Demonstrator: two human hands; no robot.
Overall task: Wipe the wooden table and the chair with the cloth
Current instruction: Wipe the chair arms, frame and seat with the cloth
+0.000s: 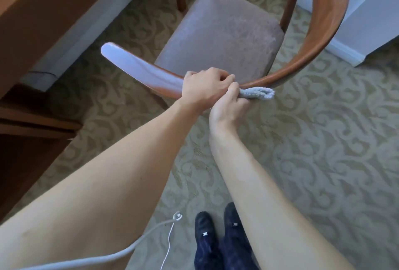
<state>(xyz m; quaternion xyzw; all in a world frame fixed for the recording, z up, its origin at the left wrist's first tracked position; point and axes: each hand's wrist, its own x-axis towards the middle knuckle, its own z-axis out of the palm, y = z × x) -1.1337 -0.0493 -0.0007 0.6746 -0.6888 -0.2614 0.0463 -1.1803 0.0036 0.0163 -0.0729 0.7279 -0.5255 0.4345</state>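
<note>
Head view: left hand (205,88) grips the curved brown wooden backrest rail (319,38) of the chair, apparently to steady it. Right hand (228,105), touching the left, clenches the folded grey cloth (258,93) against the rail's outer face, positioned for wiping.

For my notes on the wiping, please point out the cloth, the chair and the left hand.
cloth (258,93), head view, on its bunched free end.
chair (330,10), head view, on the curved wooden backrest.
left hand (205,87), head view, on its back.

most of the cloth (258,93) hidden inside the right hand (228,105) (chair (328,32) top cropped)
</note>
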